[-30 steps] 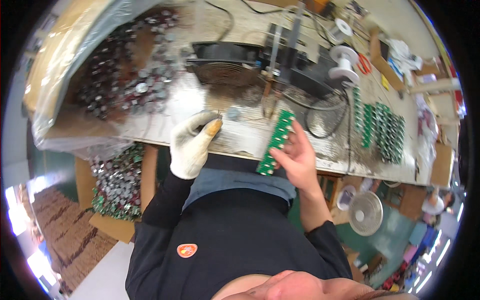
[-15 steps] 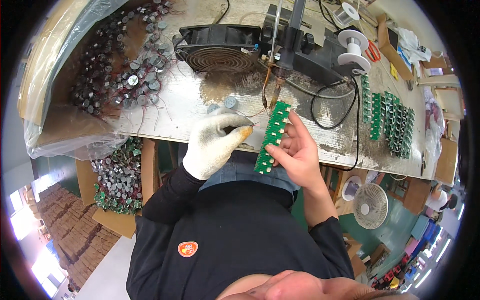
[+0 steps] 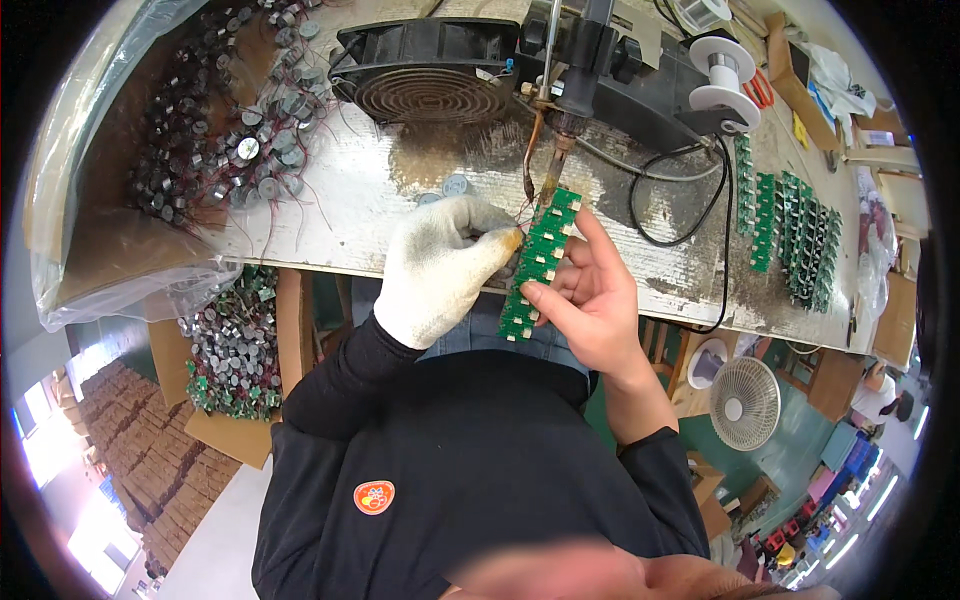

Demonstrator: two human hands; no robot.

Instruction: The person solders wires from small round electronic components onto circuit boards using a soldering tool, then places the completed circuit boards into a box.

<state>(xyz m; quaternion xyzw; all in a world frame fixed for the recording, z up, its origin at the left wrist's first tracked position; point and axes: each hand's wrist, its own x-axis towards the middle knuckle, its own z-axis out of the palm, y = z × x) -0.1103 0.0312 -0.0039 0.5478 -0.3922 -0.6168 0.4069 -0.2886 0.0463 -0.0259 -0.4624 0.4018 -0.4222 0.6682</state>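
Observation:
In the bare right hand [image 3: 592,300] I hold a long green circuit board strip [image 3: 545,250] with small pale connectors along it, thumb on top and fingers behind. My left hand [image 3: 440,265], in a white glove with a stained fingertip, pinches a thin wire [image 3: 522,212] at the strip's upper left edge. The strip's top end sits just under the tip of an upright soldering iron [image 3: 555,168]. Beside the iron hangs a thin solder feed tube [image 3: 530,170]. Two grey round metal discs [image 3: 455,185] lie just beyond the glove, partly hidden by it.
Many wired discs [image 3: 265,150] are heaped at the left in a plastic-lined box. A black fan [image 3: 430,95] stands behind the hands. White solder spools [image 3: 722,85] and several green board strips [image 3: 795,240] are at the right. Below the table's left edge, a carton [image 3: 295,320] holds more parts.
My gloved left hand has moved right, bringing its fingertips and the wire up to the strip's edge. The right hand still holds the strip near the iron. The whole view has shifted slightly.

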